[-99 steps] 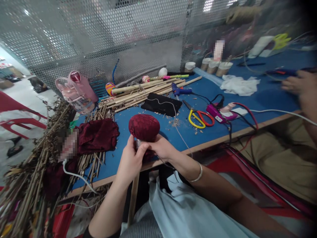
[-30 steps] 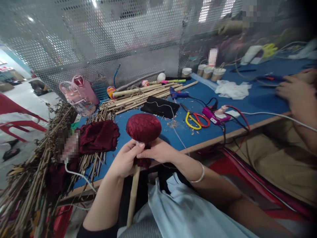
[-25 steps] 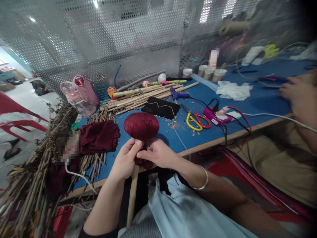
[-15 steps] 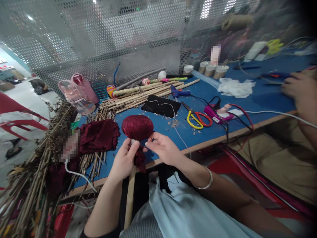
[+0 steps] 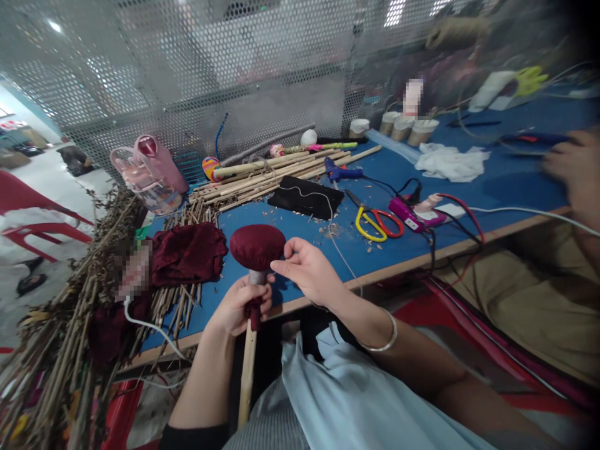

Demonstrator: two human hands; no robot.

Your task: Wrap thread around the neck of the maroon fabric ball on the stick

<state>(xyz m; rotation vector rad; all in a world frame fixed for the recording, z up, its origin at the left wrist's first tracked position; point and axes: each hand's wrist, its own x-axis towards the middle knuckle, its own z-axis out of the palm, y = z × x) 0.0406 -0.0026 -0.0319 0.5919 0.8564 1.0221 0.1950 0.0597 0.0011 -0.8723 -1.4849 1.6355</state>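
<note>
Padded head: a dark red cloth-covered ball [image 5: 257, 245] sits on top of a stick [image 5: 245, 375], held upright just in front of the table edge [image 5: 412, 265].
Done: cloth looks drawn smooth over the ball and gathered at the neck, where a pale band shows just under it.
Left: loose cloth ends hang below the neck inside the fist; whether the neck is tied off I cannot tell, and I would judge trimming or fixing is not yet done.
Left hand [image 5: 241, 304]: closed around the neck and the cloth ends, gripping the stick there.
Right hand [image 5: 307, 270]: beside the ball, thumb and fingers pinched together; a thin string [image 5: 340, 250] runs toward it from the table, but whether the pinch holds it I cannot tell.
Cloth pile [image 5: 187, 253]: more dark red fabric, left of the ball, on the table.
Sticks [image 5: 276, 172]: a bundle lies further back.
Scissors [image 5: 377, 224]: yellow and red handles, right of the ball, well within reach.
Glue gun [image 5: 342, 171]: blue, behind the scissors, its cord trailing.
Twigs [image 5: 75, 300]: dry bundle crowding the left end.
In the way: cords and wood scraps on the table; another person's hand [image 5: 574, 169] at the far right, well apart.
</note>
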